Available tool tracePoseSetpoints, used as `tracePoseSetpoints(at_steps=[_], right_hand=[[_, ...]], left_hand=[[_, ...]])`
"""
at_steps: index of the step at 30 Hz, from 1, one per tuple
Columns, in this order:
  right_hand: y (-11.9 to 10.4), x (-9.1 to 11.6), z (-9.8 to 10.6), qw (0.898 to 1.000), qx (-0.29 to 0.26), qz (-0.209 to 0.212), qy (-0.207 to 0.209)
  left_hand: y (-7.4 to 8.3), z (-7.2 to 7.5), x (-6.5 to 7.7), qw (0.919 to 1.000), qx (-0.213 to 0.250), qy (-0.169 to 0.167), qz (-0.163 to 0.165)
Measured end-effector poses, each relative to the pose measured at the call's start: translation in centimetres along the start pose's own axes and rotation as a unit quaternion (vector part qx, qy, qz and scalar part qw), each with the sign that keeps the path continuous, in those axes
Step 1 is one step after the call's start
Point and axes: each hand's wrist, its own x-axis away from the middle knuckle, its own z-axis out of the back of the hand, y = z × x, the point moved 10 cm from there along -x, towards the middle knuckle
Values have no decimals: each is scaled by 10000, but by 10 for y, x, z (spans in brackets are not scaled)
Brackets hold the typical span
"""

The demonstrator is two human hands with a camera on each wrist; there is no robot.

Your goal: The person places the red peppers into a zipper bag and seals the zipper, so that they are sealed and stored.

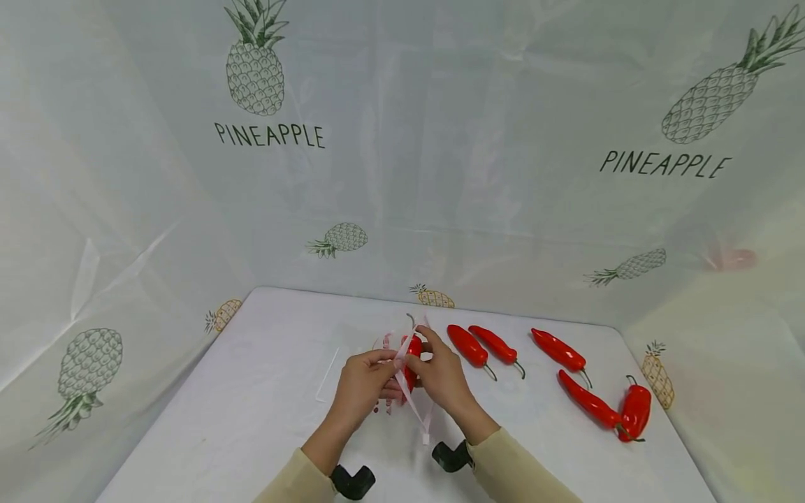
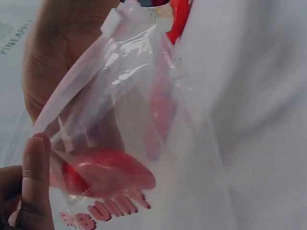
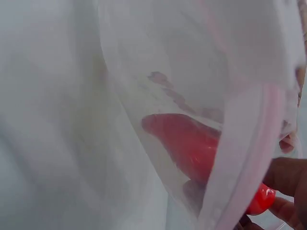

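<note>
A clear zip bag [image 2: 134, 72] with a pink zip strip, white slider [image 2: 111, 22] and pink print hangs between both hands. My left hand [image 1: 361, 383] pinches one edge of its mouth between thumb and fingers. My right hand [image 1: 444, 375] grips a red chili pepper [image 1: 411, 348] by its stem end. In the right wrist view the pepper's tapered part [image 3: 184, 141] shows through the plastic, and its thick end [image 3: 262, 199] stands out past the zip strip, between the fingers [image 3: 290, 175].
Two red chili peppers [image 1: 467, 345] lie just right of my right hand. Several more, including a stubby one [image 1: 635, 409], lie along the table's right side. Black elbow-shaped pieces [image 1: 353, 482] sit at both wrists. A pineapple-print sheet [image 1: 440, 175] surrounds the white table [image 1: 239, 405].
</note>
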Motion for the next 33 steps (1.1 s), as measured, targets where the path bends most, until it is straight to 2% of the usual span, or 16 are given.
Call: tracePoseSetpoints(at_steps=[4,9,13,17,22,27,33], right_hand=[[2,2,-3,9996,52,1,-291],[4,0,-4,9992,61,66,-400],[7,0,-6,9988,-6,27,-479],[9,2,-6,9991,-61,42,-429],[9,4,-1,9994,-34,142,-323],[9,-1,6,9996,-56,201,-185],[8,-10,9,9993,27,241,-289]], left_hand=[[-2,0,-1,9995,282,-64,81],[-5,-7,-2,9974,634,-275,194],[-6,-6,-3,9970,737,-145,195],[-9,-3,-5,9970,753,20,168],[-13,-1,-7,9979,593,-38,259],[-18,-4,-9,9974,503,-370,367],[-21,-10,-7,9965,264,-700,380]])
